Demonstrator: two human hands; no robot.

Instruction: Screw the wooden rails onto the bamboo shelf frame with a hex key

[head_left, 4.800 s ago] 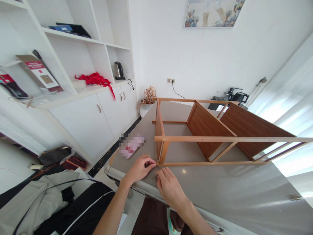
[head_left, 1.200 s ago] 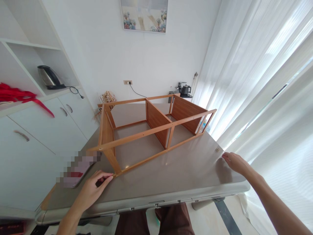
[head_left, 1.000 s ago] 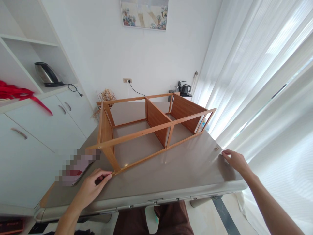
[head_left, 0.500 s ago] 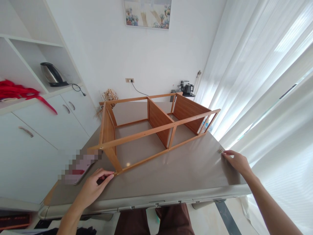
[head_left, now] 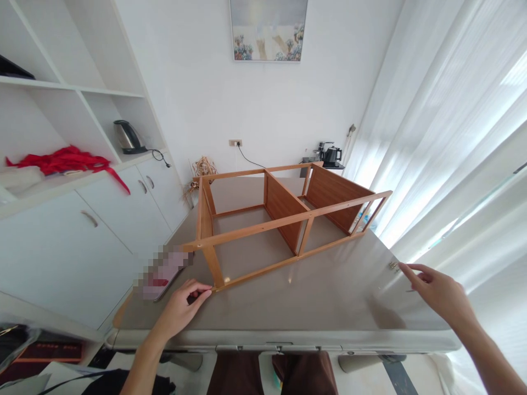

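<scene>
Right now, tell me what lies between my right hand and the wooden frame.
In the head view, small brass-coloured pieces lie by the right hand, then grey tabletop runs to the wooden frame. The pieces are too small to identify.

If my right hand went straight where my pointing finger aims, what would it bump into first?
Probably the little metal pieces on the table, just past your right hand's pointing finger. From this one view I can't tell whether it already touches them or hovers above.

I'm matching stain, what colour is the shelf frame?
The shelf frame is orange-brown in head view.
</scene>
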